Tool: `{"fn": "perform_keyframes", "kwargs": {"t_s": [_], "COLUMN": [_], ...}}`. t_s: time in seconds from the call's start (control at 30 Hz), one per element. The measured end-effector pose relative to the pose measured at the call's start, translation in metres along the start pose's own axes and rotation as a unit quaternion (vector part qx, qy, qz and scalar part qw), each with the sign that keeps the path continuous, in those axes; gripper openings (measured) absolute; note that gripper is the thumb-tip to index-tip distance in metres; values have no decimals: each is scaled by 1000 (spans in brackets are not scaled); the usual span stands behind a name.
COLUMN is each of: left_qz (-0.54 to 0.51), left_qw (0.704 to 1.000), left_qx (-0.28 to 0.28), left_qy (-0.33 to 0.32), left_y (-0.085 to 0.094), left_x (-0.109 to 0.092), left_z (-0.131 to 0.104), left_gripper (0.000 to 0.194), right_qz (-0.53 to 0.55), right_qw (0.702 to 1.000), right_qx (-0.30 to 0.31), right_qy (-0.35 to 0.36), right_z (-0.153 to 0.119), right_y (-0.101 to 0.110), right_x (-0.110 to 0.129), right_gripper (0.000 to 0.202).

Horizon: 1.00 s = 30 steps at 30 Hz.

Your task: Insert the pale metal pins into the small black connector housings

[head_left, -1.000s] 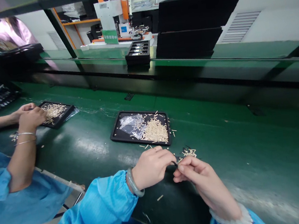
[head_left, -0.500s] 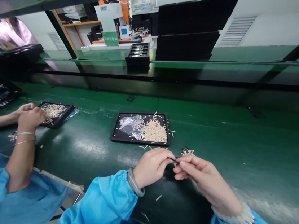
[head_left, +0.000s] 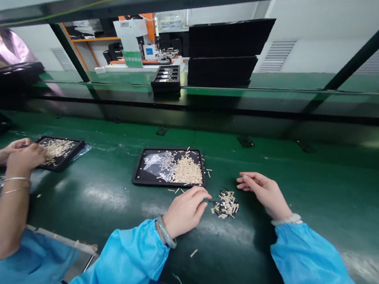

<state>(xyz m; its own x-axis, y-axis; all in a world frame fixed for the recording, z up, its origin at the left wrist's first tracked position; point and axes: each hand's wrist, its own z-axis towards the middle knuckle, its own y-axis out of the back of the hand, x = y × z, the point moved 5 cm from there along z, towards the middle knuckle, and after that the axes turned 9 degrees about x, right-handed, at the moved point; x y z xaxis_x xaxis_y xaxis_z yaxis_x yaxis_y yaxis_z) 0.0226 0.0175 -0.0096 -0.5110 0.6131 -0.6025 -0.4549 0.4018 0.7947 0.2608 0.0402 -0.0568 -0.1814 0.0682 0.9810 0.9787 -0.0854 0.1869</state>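
Observation:
My left hand is at the left edge of a small pile of cream strips and black pieces. Its thumb and forefinger are nearly pinched together. A dark bit shows at the tips, but I cannot make out what it is. My right hand hovers right of the pile, its fingers stretched and slightly bent, with nothing visible in them. Beyond it is a small black piece. A black tray behind my left hand holds a heap of cream strips and a clear plastic bag.
At left, a co-worker's hands are at another black tray of strips. Small dark pieces lie toward the back of the green table. A shelf above bears a black box and black stacked trays.
My hands have parted; the right one has moved right and away, uncovering the pile. A small black piece now shows beyond it. The view has shifted slightly.

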Motion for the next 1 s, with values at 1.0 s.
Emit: {"fn": "perform_keyframes", "kwargs": {"t_s": [1.0], "left_qz": [213], "left_qw": [967], "left_qx": [101], "left_qy": [95], "left_y": [-47], "left_x": [0], "left_z": [42], "left_gripper": [23], "right_qz": [-316], "right_qw": [928], "right_qx": [182], "right_qy": [73], "right_z": [-41], "right_y": [-49], "right_x": [31], "right_gripper": [20]}}
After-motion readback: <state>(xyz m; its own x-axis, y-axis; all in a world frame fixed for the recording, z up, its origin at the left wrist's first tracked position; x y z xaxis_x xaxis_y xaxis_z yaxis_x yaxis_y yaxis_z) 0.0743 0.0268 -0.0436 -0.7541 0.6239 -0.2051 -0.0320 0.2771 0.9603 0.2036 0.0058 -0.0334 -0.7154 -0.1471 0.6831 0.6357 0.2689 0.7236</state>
